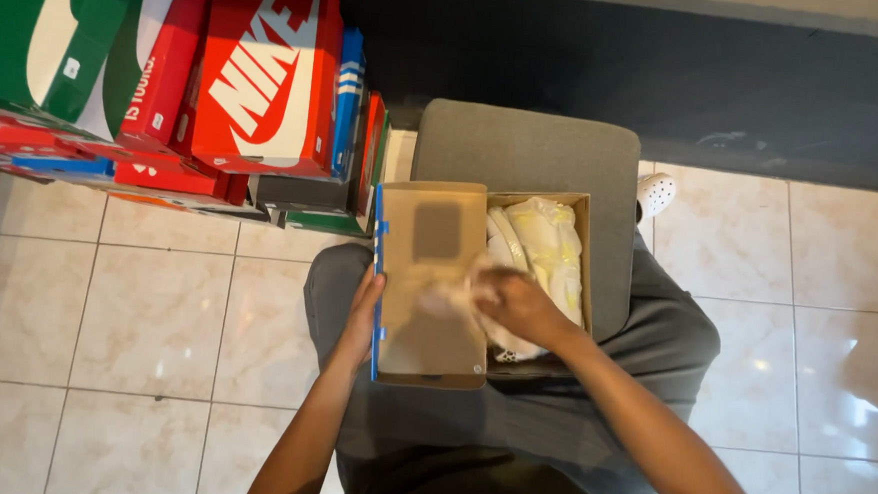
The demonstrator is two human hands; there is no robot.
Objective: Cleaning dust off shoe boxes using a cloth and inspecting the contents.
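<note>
An open cardboard shoe box (582, 247) rests on my lap. Its flipped-up lid (427, 322) has a blue outer edge and shows a plain brown inside. My left hand (362, 318) holds the lid's left edge. My right hand (511, 301) is inside the box, blurred with motion, gripping white wrapping paper (457, 293). Pale yellow and white shoes (549, 245) lie in the box, partly covered by the paper and my hand.
A stack of red, green and blue shoe boxes (258, 77) stands at the upper left on the tiled floor (155, 322). A grey cushioned stool (524, 146) is behind the box. A white perforated clog (655, 193) shows at its right. A dark wall base runs along the top.
</note>
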